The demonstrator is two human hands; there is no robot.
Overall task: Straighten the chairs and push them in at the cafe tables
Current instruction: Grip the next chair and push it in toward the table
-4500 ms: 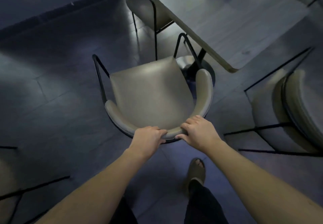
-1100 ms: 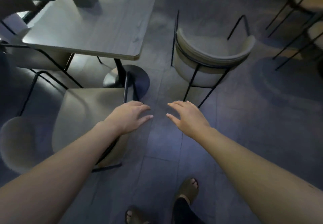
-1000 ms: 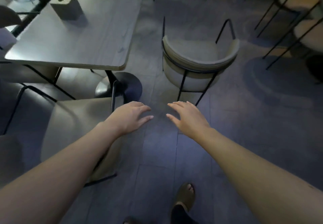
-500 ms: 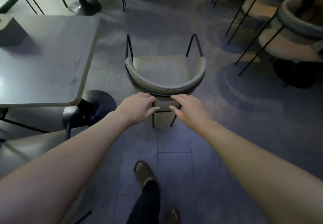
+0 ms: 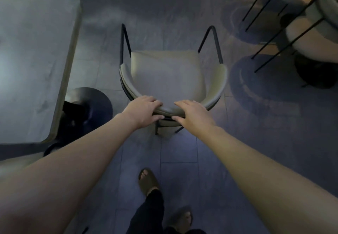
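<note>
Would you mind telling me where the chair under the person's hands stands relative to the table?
In the head view the chair stands mid-frame on open floor, right of the table and not tucked under it, with the left hand and right hand on its backrest.

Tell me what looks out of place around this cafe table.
The beige armchair stands out in the aisle, right of the table, with its seat facing away and not tucked under. Both hands, left hand and right hand, rest on its backrest.
</note>
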